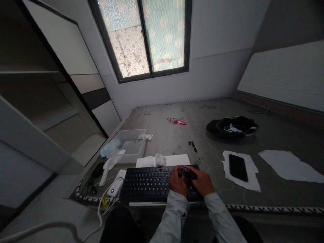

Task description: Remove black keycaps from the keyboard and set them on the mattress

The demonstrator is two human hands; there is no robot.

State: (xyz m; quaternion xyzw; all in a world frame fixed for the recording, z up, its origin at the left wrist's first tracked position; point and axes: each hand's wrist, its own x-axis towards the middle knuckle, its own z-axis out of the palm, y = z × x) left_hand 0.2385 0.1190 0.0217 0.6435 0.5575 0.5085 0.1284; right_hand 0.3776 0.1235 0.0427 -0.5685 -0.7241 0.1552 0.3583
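Observation:
A black keyboard (148, 184) lies in front of me, with rows of small pale spots across its keys. Over its right part, my left hand (178, 182) and my right hand (201, 181) meet, fingers curled in. Between them is a small black object (187, 172), gripped from both sides; its exact kind is hard to make out. Several small black pieces, like keycaps (192, 145), lie loose beyond the keyboard's right end. Behind the keyboard's far edge are a crumpled white tissue (160, 160) and a white sheet (178, 159).
A clear plastic bin (131, 145) stands left, near a white adapter (115, 187) with cables. On the right are a phone (238, 167) on paper, another paper sheet (288, 165) and a dark cap (231, 127). A red packet (178, 122) lies farther back.

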